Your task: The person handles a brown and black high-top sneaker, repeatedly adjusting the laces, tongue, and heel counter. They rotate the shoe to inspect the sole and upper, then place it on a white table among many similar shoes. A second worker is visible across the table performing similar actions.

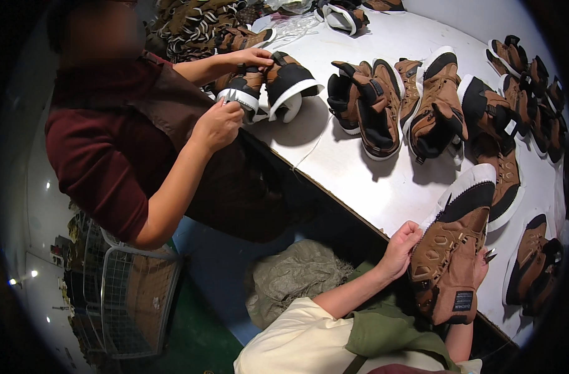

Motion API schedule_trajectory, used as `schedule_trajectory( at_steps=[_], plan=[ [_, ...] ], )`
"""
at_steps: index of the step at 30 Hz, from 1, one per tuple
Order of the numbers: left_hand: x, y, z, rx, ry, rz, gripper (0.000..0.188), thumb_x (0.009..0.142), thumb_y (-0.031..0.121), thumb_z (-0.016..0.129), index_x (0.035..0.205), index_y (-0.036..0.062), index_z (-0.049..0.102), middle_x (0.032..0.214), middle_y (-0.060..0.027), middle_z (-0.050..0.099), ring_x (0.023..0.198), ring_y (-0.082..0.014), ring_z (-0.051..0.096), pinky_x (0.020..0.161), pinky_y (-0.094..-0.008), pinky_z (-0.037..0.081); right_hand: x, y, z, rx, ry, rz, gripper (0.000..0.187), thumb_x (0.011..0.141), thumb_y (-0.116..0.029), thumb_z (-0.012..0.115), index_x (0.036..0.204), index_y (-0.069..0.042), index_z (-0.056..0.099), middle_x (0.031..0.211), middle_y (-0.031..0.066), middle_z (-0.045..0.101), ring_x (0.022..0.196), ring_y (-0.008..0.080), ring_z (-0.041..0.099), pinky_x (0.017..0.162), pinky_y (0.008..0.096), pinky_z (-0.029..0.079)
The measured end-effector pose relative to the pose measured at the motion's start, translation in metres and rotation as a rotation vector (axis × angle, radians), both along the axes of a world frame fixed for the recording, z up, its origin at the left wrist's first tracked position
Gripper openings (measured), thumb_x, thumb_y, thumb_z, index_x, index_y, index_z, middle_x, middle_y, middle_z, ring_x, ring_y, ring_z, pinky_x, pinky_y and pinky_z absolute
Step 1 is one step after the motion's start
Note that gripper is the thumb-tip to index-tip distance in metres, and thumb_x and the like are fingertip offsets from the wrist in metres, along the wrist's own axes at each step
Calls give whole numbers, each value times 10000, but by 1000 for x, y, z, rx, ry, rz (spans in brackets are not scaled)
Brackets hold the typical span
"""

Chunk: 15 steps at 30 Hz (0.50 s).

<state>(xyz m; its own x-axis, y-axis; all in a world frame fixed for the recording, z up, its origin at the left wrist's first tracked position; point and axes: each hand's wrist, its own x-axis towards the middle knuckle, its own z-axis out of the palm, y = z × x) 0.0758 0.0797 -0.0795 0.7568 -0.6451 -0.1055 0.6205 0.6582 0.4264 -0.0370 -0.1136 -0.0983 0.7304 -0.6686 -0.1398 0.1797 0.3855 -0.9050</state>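
My left hand (pixel 401 248) is closed, pinching the white stitched lower edge of a brown and black shoe upper (pixel 449 249). The upper is tilted over the table's near edge, its black toe pointing away from me and its tongue with a dark label toward me. My right hand (pixel 481 269) is mostly hidden behind the upper, on its right side. From that hand stick out the short pointed blades of small snips (pixel 491 255); how the fingers lie on them is not visible.
The white table (pixel 353 181) bears several similar shoe uppers (pixel 381 106), some close beyond my hands. At the left a co-worker (pixel 122 124) handles two more uppers (pixel 291 84). A grey-green sack (pixel 297 274) lies below the table edge, and a wire cart (pixel 138 299) stands farther left.
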Motion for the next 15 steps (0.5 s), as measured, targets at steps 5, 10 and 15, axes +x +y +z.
schedule_trajectory(
  at_steps=[5, 10, 15],
  plan=[
    [2, 2, -3, -46, 9, -22, 100, 979, 152, 506, 986, 59, 471, 931, -38, 590, 824, -81, 577, 762, -232, 499, -6, -9, -12, 10, 14, -16, 387, 1009, -322, 442, 1134, 27, 554, 1069, 86, 630, 945, 137, 593, 823, 279, 495],
    [5, 1, -21, -84, -23, -71, 100, 980, 148, 499, 1004, 55, 475, 942, -41, 596, 836, -82, 585, 767, -229, 501, -10, -20, -31, -65, 71, -79, 416, 981, -360, 494, 1118, 28, 557, 1038, 111, 643, 870, 213, 639, 776, 338, 538],
    [3, 0, -9, 23, -25, -74, 180, 986, 170, 480, 1101, 32, 494, 1006, -54, 611, 900, -97, 594, 811, -244, 497, -11, -18, -33, -47, 66, -107, 261, 1003, -273, 483, 867, -52, 511, 826, -12, 529, 754, 70, 476, 683, 252, 431]
  ],
)
